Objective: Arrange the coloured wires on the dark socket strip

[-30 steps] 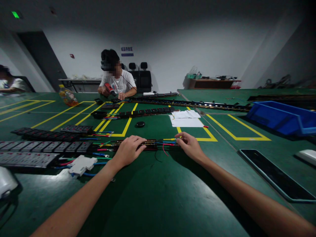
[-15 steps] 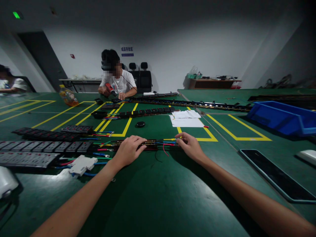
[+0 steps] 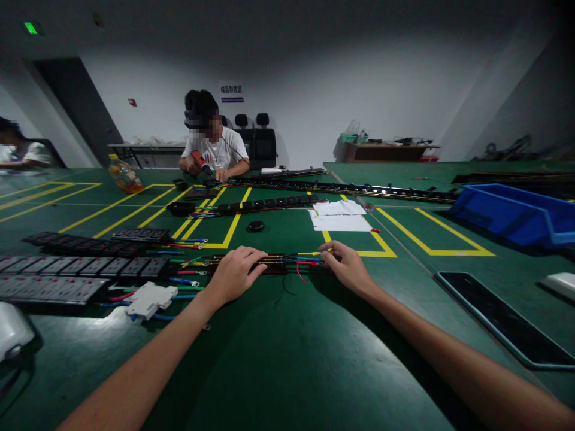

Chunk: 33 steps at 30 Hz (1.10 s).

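My left hand (image 3: 237,272) lies over a narrow dark socket strip (image 3: 276,263) with brass-coloured bars along it. Its fingers curl across the far side and the thumb presses on the near side. From the strip's right end run yellow, red and blue wires (image 3: 308,261) with lugs. My right hand (image 3: 344,262) is closed in a pinch at the ends of these wires; the exact wire between the fingertips is partly hidden. A thin loose red wire (image 3: 302,274) curves down beneath the bundle.
More socket strips (image 3: 81,267) with wire leads lie to the left, beside a white breaker-like block (image 3: 150,300). Ahead are a black round object (image 3: 256,226) and white papers (image 3: 341,215). A phone (image 3: 503,317) and blue bin (image 3: 516,212) stand right. A co-worker (image 3: 215,143) holds a red power tool.
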### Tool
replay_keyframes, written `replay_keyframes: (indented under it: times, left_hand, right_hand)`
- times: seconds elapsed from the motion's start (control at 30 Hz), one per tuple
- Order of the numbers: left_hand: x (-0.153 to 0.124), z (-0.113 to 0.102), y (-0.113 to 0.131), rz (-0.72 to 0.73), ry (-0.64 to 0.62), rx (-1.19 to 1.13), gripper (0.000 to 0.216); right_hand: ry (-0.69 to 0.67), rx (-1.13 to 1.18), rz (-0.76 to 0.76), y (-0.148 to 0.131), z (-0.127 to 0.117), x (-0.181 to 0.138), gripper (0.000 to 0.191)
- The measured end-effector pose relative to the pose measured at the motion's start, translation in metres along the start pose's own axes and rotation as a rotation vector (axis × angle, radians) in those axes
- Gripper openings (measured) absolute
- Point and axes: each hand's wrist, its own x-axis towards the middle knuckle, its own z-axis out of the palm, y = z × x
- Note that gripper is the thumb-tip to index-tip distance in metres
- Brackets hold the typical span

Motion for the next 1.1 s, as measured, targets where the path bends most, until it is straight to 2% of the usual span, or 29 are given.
replay_keyframes:
  times: [1.1]
  left_hand:
    - [0.0000, 0.0006, -0.0001, -0.004, 0.003, -0.002, 0.027]
  right_hand:
    - [-0.014, -0.014, -0.006, 0.0005, 0.0001, -0.0006, 0.025]
